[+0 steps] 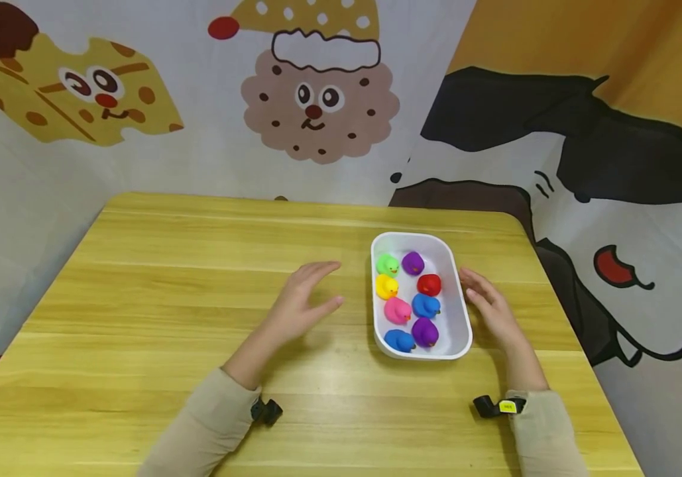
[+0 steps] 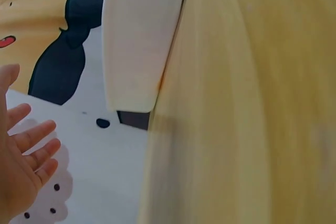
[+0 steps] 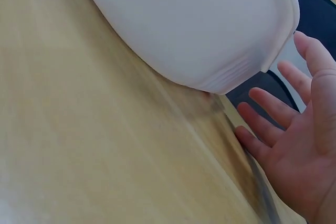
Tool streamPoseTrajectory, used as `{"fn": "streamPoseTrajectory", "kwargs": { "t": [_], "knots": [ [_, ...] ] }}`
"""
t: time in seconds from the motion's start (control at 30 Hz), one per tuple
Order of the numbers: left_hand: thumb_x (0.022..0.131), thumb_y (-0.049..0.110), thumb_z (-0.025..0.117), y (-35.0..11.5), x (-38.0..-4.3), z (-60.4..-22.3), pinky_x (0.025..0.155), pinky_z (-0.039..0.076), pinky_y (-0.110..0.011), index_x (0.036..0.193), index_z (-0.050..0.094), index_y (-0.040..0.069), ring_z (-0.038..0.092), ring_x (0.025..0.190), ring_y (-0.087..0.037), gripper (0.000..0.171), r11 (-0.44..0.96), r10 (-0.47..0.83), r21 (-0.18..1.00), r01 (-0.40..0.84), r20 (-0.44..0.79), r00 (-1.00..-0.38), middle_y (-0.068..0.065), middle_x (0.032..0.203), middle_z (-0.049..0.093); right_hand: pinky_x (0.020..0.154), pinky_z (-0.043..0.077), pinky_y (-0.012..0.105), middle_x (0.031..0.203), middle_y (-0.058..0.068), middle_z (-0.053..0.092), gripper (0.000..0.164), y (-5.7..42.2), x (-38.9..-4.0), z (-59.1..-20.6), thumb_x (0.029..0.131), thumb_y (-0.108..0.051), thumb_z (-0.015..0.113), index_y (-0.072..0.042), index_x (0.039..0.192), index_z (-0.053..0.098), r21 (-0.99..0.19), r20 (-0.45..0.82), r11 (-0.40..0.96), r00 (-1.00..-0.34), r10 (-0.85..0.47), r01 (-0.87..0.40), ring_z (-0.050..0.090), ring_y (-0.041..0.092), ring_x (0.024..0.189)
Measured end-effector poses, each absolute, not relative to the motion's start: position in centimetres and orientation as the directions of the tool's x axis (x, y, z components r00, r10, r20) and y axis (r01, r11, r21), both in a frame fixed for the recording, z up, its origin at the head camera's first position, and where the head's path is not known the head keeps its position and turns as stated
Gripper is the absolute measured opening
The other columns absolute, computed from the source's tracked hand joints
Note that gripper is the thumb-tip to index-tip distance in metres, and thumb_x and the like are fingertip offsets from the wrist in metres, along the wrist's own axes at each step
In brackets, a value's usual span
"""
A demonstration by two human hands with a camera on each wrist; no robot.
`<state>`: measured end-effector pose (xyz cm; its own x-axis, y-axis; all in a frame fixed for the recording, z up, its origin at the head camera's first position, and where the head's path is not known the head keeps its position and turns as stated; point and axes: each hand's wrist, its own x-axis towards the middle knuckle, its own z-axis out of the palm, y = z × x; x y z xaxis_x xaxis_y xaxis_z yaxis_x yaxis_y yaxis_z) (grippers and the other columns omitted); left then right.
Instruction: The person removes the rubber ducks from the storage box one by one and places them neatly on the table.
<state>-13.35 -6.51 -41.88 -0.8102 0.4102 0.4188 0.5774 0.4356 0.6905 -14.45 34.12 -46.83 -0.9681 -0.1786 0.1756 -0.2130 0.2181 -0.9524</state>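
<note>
Beige sleeves (image 1: pixel 200 421) nearest the head camera, at the bottom of the frame, small black wrist cameras (image 1: pixel 267 411) strapped on. White tub (image 1: pixel 453 331) sits right of centre on the wood table (image 1: pixel 168 298). Long axis runs roughly up-down the frame, lower end leaning slightly right. Inside, eight toy ducks: green (image 1: pixel 387 265), purple (image 1: pixel 413 264), yellow (image 1: pixel 386 287), red (image 1: pixel 429 285), pink (image 1: pixel 397 310), blue (image 1: pixel 426 306), plus a second blue and a second purple at the lower end. Pink, yellow and both blues have beaks toward frame right or lower right; red's heading unclear. Left hand (image 1: pixel 299 301) released, palm empty, well apart from the tub's left wall. Right hand (image 1: pixel 496 311) released too, fingertips just beside the right wall.

Handling guess: tub looks like thin, stiff plastic, light, smooth, a bit slippery. Best hold: both long walls at mid-length, under the rim, kept level so the ducks don't slide. Ducks look like soft, hollow vinyl, hard to break; pinch round the body.

Left wrist view: left hand at lower left, fingers spread, nothing held. Tub wall at upper middle, running up-down and off the top edge; hand clear of it.

Right wrist view: right hand at right, fingers apart, no grip. Tub at top centre, faint ribs near its lower corner, could help traction. Thumb tip lines up with the rim; contact, can't tell. Tub cropped, so no axis reading from this one.
</note>
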Motion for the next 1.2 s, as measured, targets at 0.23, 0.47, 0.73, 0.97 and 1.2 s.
{"fn": "streamPoseTrajectory", "kwargs": {
  "t": [0.23, 0.47, 0.73, 0.97, 1.2],
  "knots": [
    [0.091, 0.037, 0.064, -4.7, -13.5, -42.2, 0.104, 0.033, -0.047, 0.140, 0.049, 0.012, 0.042, 0.128, -0.023, 0.057, 0.411, 0.443, 0.717, 0.563, 0.383, -0.811, -0.008, 0.139, 0.048, 0.093, 0.040, 0.017, 0.130, -0.007, 0.052, 0.048, 33.9, -14.6, -47.1, 0.100, -0.012, 0.050, 0.000, 0.144, 0.037, -0.971, 0.096, 0.194, -0.974, -0.204, -0.136, 0.049, 0.004, 0.117],
    [0.089, 0.039, 0.066, -2.9, -14.1, -42.2, 0.101, 0.037, -0.043, 0.137, 0.053, 0.012, 0.045, 0.124, -0.018, 0.056, 0.382, 0.477, 0.735, 0.561, 0.364, -0.800, -0.003, 0.135, 0.053, 0.093, 0.039, 0.016, 0.132, -0.003, 0.050, 0.048, 33.9, -14.5, -47.4, 0.100, -0.009, 0.049, -0.001, 0.145, 0.036, -0.968, 0.079, 0.217, -0.976, -0.202, -0.124, 0.048, 0.002, 0.117],
    [0.087, 0.034, 0.071, -1.3, -14.7, -41.9, 0.099, 0.039, -0.039, 0.134, 0.055, 0.014, 0.048, 0.119, -0.015, 0.054, 0.365, 0.533, 0.741, 0.564, 0.330, -0.779, -0.002, 0.131, 0.057, 0.095, 0.037, 0.015, 0.146, 0.027, 0.034, 0.050, 34.2, -14.7, -47.4, 0.101, -0.013, 0.049, -0.005, 0.148, 0.034, -0.970, 0.038, 0.225, -0.973, -0.228, -0.091, 0.043, 0.002, 0.121],
    [0.084, 0.034, 0.075, 0.1, -15.5, -42.0, 0.099, 0.039, -0.037, 0.133, 0.057, 0.013, 0.049, 0.117, -0.018, 0.056, 0.359, 0.602, 0.740, 0.568, 0.282, -0.747, -0.003, 0.130, 0.057, 0.095, 0.036, 0.014, 0.147, 0.031, 0.027, 0.051, 34.3, -14.7, -47.4, 0.101, -0.015, 0.048, -0.009, 0.149, 0.032, -0.974, 0.006, 0.217, -0.968, -0.252, -0.063, 0.041, 0.003, 0.123],
    [0.081, 0.036, 0.077, 1.5, -16.7, -42.4, 0.102, 0.034, -0.033, 0.128, 0.061, 0.011, 0.049, 0.119, -0.017, 0.056, 0.363, 0.687, 0.678, 0.639, 0.268, -0.675, 0.000, 0.127, 0.060, 0.095, 0.036, 0.015, 0.148, 0.028, 0.029, 0.051, 34.3, -14.7, -47.4, 0.101, -0.013, 0.047, -0.009, 0.150, 0.031, -0.980, -0.003, 0.193, -0.966, -0.258, -0.049, 0.041, 0.004, 0.123]
  ]
}}
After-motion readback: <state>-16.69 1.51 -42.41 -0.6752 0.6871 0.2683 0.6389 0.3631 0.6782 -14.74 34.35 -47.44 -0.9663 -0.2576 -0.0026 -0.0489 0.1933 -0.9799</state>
